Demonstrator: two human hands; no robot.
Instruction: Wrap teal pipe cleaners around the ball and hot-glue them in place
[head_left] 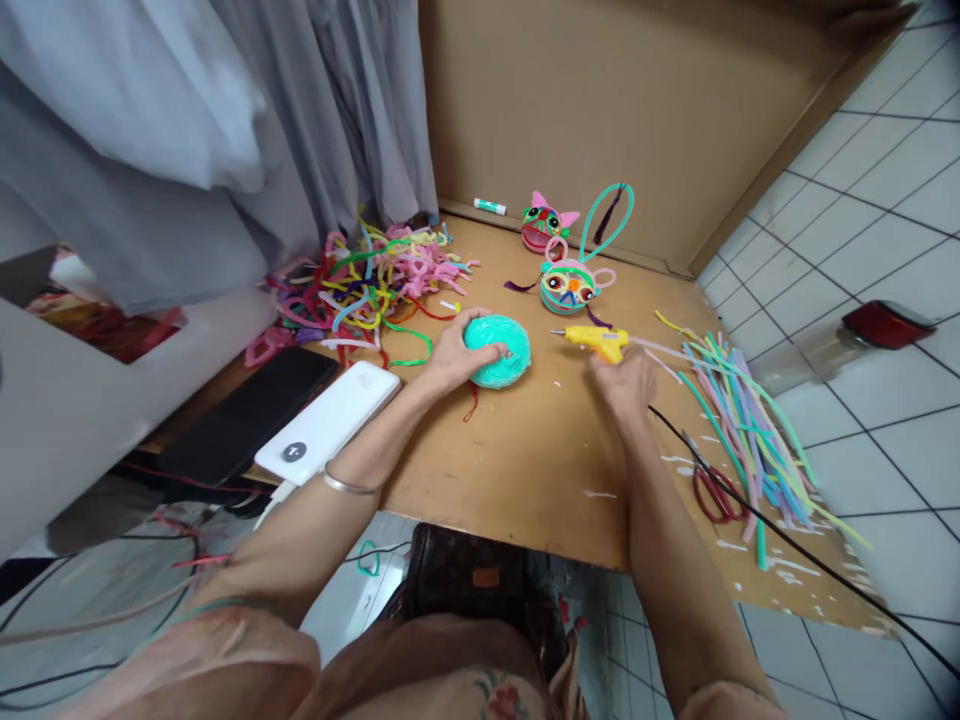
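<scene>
My left hand (454,358) grips a round turquoise disc of coiled pipe cleaner (499,352), with the thumb lying across its face. A small red loop hangs below the disc's lower edge. In my right hand (624,380) is a yellow hot glue gun (596,340), its nozzle pointing left toward the disc but apart from it. A glue stick sticks out of the gun's back. Behind them stand two finished-looking animal faces of pipe cleaner, one with pink round ears (570,288) and another with pink pointed ears (543,228).
A tangle of coloured pipe cleaners (390,265) lies at the back left, near a white power bank (328,420) and a black phone (247,415). Straight pipe cleaners (750,420) and red-handled scissors (718,495) lie right. The gun's black cord (795,545) crosses there. A glue stick tube (490,206) rests behind.
</scene>
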